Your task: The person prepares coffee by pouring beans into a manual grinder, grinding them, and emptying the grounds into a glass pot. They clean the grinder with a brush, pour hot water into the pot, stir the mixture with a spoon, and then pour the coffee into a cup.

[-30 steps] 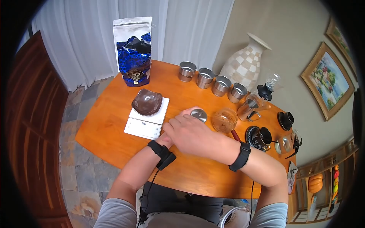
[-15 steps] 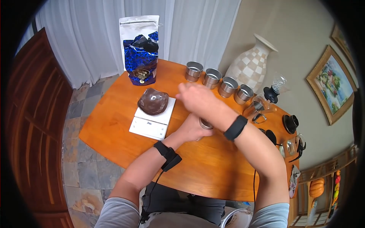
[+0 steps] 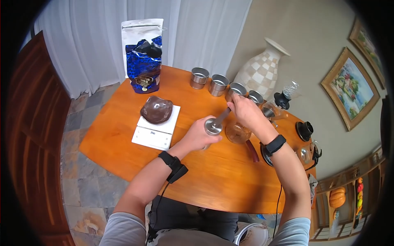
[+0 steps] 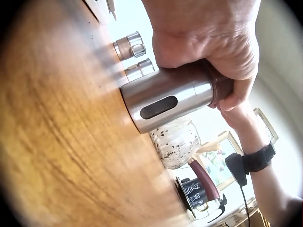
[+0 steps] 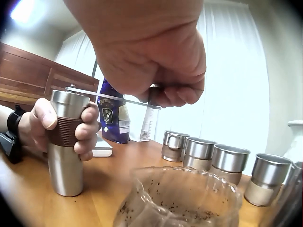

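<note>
A steel hand coffee grinder (image 5: 66, 175) with a brown ribbed band stands upright on the table. My left hand (image 3: 197, 134) wraps round its body, thumb on the near side in the right wrist view. From the grinder's top a flat metal crank (image 5: 120, 98) reaches out sideways. My right hand (image 3: 248, 114) grips the knob at its outer end, fingers curled and the knob mostly hidden. A dark slot window (image 4: 159, 107) shows low on the grinder in the left wrist view. Beneath the right hand sits a glass pot (image 5: 189, 203) with dark specks inside and a red-brown handle (image 3: 252, 151).
Left of the grinder, a brown bowl (image 3: 156, 110) rests on a white scale (image 3: 152, 135). Behind stands a blue and white bag (image 3: 143, 65). Several steel cups (image 3: 200, 78) line the back edge, near a checkered vase (image 3: 260, 69). A black dripper (image 3: 304, 130) stands at right.
My right hand has swung the crank round, from the grinder's left past its far side to its right. The left hand keeps its hold on the grinder.
</note>
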Demonstrator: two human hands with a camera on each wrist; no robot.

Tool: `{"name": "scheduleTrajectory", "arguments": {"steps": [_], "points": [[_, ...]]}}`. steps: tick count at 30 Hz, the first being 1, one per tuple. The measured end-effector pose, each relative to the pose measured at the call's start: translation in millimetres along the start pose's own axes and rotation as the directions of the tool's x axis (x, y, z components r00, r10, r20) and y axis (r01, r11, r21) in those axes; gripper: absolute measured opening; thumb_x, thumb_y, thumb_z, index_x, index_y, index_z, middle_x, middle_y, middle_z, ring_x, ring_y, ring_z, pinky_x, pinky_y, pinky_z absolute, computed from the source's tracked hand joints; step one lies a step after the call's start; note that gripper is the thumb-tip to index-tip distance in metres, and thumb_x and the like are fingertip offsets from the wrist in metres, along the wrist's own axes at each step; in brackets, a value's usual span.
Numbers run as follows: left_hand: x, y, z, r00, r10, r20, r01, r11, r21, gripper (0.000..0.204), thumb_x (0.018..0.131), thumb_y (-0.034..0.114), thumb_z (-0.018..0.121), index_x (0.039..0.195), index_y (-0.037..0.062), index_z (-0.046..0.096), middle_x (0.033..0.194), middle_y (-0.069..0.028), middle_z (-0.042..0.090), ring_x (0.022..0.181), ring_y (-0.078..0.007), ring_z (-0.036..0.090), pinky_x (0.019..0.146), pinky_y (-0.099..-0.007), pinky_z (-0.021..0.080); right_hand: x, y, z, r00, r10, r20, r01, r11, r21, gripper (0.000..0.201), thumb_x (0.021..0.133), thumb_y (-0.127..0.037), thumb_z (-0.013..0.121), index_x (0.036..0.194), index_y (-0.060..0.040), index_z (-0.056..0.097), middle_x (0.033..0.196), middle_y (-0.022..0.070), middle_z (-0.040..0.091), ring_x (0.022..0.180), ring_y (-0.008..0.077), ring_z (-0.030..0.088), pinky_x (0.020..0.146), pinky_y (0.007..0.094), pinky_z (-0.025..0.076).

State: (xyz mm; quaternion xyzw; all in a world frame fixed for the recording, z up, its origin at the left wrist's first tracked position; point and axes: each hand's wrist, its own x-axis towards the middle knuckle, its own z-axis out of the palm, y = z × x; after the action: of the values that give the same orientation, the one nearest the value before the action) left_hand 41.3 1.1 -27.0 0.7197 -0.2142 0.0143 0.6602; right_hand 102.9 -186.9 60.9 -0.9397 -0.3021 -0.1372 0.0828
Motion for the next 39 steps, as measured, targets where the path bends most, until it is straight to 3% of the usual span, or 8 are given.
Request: {"name": "scheduleTrajectory", "arguments": {"steps": [9,15,29,31,36,39], "points": [[0.9,-1.3,-1.8,1.000,0.010,0.010,-0.010,1.000,0.006,0.036,0.069,0.016,0.078,0.097,0.0005,0.060,0.083,-0.0078,0.064,0.076,-0.0164,0.061,0.072,-0.0306,0.049,-49.6,-6.5,-22.0,1.000,0.027,0.009,-0.027,1.000,-0.012,0.025,0.096,-0.021,0.054,0.090,0.0036,0.049,0.080,0.0255,0.061,0.076,0.0442,0.061,0.068,0.0509,0.048],[1.5,0.9,-5.8,0.998,-0.001,-0.062,0.006,0.998,0.068,0.033,0.070,0.015,0.078,0.096,0.0015,0.060,0.085,-0.0047,0.064,0.079,-0.0133,0.060,0.074,-0.0278,0.049,-85.8,-35.7,-37.6,1.000,0.002,0.030,-0.002,1.000,-0.001,0.022,0.093,-0.017,0.058,0.090,0.0023,0.049,0.081,0.0219,0.060,0.075,0.0408,0.061,0.065,0.0475,0.049],[2.8,-5.5,-7.3,0.996,0.059,-0.060,-0.056,0.997,0.048,0.032,0.069,0.013,0.078,0.094,0.0022,0.061,0.083,-0.0051,0.065,0.076,-0.0141,0.060,0.073,-0.0289,0.049,-112.1,-82.5,-38.1,0.970,-0.241,-0.023,0.239,0.969,-0.069,0.023,0.086,-0.017,0.067,0.091,0.0010,0.053,0.075,0.0156,0.055,0.067,0.0329,0.059,0.063,0.0418,0.049],[2.7,-5.4,-4.5,0.996,0.068,-0.063,-0.065,0.997,0.051,0.032,0.069,0.013,0.078,0.094,0.0023,0.061,0.083,-0.0054,0.065,0.075,-0.0146,0.060,0.072,-0.0292,0.050,-111.6,-84.5,-34.9,0.942,-0.334,-0.041,0.336,0.942,0.023,0.024,0.087,-0.019,0.066,0.094,0.0010,0.054,0.075,0.0145,0.055,0.068,0.0318,0.059,0.065,0.0412,0.049],[4.2,-7.6,1.1,0.993,0.088,-0.078,-0.071,0.979,0.192,0.032,0.072,0.013,0.078,0.097,0.0026,0.060,0.085,-0.0056,0.065,0.077,-0.0152,0.060,0.071,-0.0289,0.049,-88.8,-122.3,-22.6,0.918,-0.397,-0.008,0.397,0.916,0.054,0.025,0.088,-0.022,0.063,0.095,0.0013,0.055,0.076,0.0149,0.057,0.073,0.0296,0.060,0.066,0.0384,0.049],[3.0,-10.4,-4.4,0.996,0.082,-0.042,-0.079,0.995,0.068,0.026,0.075,0.015,0.072,0.095,0.0042,0.060,0.083,-0.0083,0.066,0.079,-0.0215,0.064,0.075,-0.0348,0.051,-67.2,-132.5,-11.0,0.889,-0.454,-0.054,0.458,0.884,0.098,0.025,0.087,-0.023,0.065,0.094,-0.0004,0.056,0.080,0.0146,0.059,0.076,0.0309,0.061,0.068,0.0393,0.049]]}}
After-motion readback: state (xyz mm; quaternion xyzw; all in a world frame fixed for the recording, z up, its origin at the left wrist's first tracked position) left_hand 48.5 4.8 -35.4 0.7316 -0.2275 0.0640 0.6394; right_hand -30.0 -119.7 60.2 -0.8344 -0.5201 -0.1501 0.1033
